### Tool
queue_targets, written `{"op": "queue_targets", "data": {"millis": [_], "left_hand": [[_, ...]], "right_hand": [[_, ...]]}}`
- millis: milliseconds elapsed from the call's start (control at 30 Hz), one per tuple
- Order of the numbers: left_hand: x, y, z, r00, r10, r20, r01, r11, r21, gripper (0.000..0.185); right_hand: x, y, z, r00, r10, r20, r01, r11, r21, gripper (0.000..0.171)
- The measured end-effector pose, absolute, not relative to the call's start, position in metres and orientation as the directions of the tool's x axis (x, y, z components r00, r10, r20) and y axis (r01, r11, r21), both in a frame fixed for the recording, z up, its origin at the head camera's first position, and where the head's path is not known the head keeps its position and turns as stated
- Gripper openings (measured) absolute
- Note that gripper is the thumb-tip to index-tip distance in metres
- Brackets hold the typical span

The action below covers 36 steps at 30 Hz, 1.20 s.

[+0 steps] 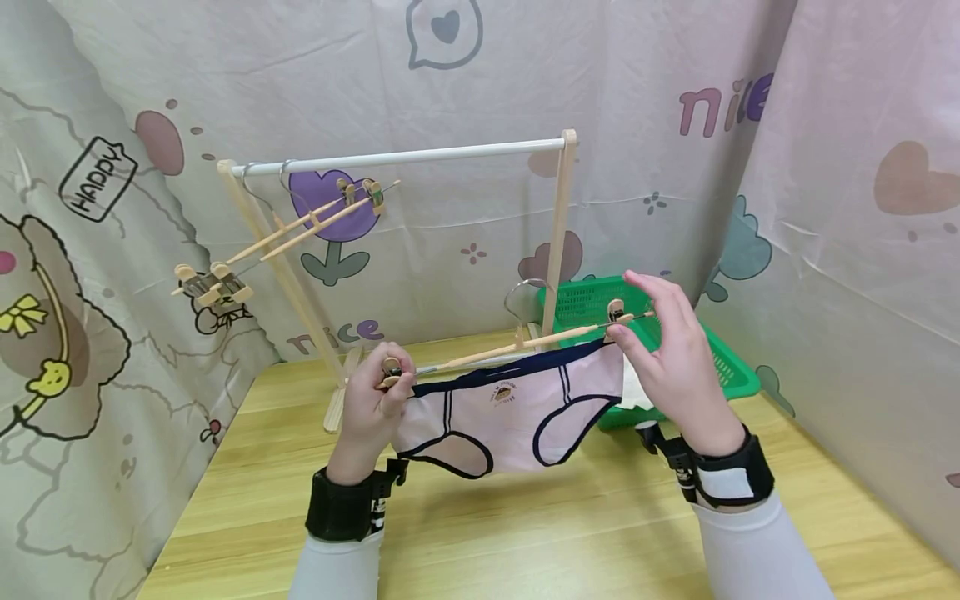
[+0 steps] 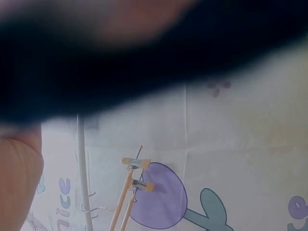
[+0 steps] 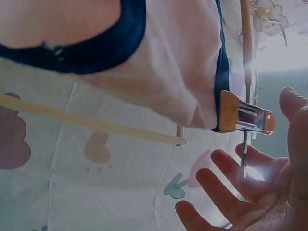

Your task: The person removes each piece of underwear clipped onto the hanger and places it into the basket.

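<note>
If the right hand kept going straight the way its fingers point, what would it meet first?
The right hand has straight fingers pointing up and away, beside the wooden clip at the hanger's right end. Just past that clip, the green basket looks first in line, though depth is unclear.

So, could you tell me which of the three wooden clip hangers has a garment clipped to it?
The hanger in the hands, low in front of the rack, carries the pink underwear. The two hangers on the rail hang bare.
</note>
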State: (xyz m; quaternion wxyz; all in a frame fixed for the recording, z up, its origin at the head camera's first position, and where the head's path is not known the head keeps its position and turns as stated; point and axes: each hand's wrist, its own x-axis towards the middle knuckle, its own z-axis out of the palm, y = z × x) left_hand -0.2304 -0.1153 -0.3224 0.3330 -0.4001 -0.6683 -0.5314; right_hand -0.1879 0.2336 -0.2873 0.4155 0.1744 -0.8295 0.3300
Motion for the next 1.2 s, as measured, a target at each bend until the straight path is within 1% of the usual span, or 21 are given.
{"op": "queue_targets", "data": {"millis": [133, 267, 467, 567, 700, 767, 900, 1100, 1200], "left_hand": [[-0.231, -0.115, -0.323, -0.445, 0.194, 0.874, 0.896, 0.099, 0.434, 0.053], [-0.232, -0.114, -0.323, -0.44, 0.199, 0.876, 0.898, 0.09, 0.431, 0.052], [-0.232, -0.115, -0.324, -0.455, 0.202, 0.867, 0.89, 0.077, 0.449, 0.051], [-0.233, -0.116, -0.325, -0.454, 0.206, 0.867, 0.891, 0.073, 0.449, 0.05], [-0.235, -0.119, -0.325, -0.457, 0.231, 0.859, 0.889, 0.089, 0.449, 0.051], [-0.236, -0.122, -0.325, -0.475, 0.252, 0.843, 0.88, 0.112, 0.462, 0.05], [-0.234, -0.128, -0.324, -0.543, 0.301, 0.784, 0.84, 0.174, 0.515, 0.045], [-0.229, -0.134, -0.318, -0.619, 0.374, 0.691, 0.785, 0.267, 0.559, 0.011], [-0.227, -0.135, -0.317, -0.651, 0.383, 0.655, 0.759, 0.313, 0.571, 0.014]], "right_hand": [[-0.19, 0.234, -0.288, -0.651, -0.016, 0.759, -0.565, 0.678, -0.471, 0.052], [-0.189, 0.235, -0.287, -0.681, -0.015, 0.732, -0.575, 0.629, -0.523, 0.039], [-0.184, 0.236, -0.284, -0.716, -0.004, 0.698, -0.566, 0.589, -0.577, 0.02], [-0.182, 0.236, -0.283, -0.726, 0.0, 0.688, -0.557, 0.587, -0.588, 0.017], [-0.181, 0.235, -0.283, -0.719, 0.007, 0.695, -0.555, 0.596, -0.581, 0.016], [-0.181, 0.234, -0.283, -0.713, 0.011, 0.701, -0.557, 0.599, -0.575, 0.016], [-0.18, 0.232, -0.283, -0.7, 0.016, 0.714, -0.564, 0.6, -0.567, 0.014], [-0.179, 0.231, -0.282, -0.673, 0.017, 0.739, -0.579, 0.611, -0.541, 0.014], [-0.178, 0.231, -0.282, -0.662, 0.017, 0.749, -0.579, 0.623, -0.526, 0.014]]}}
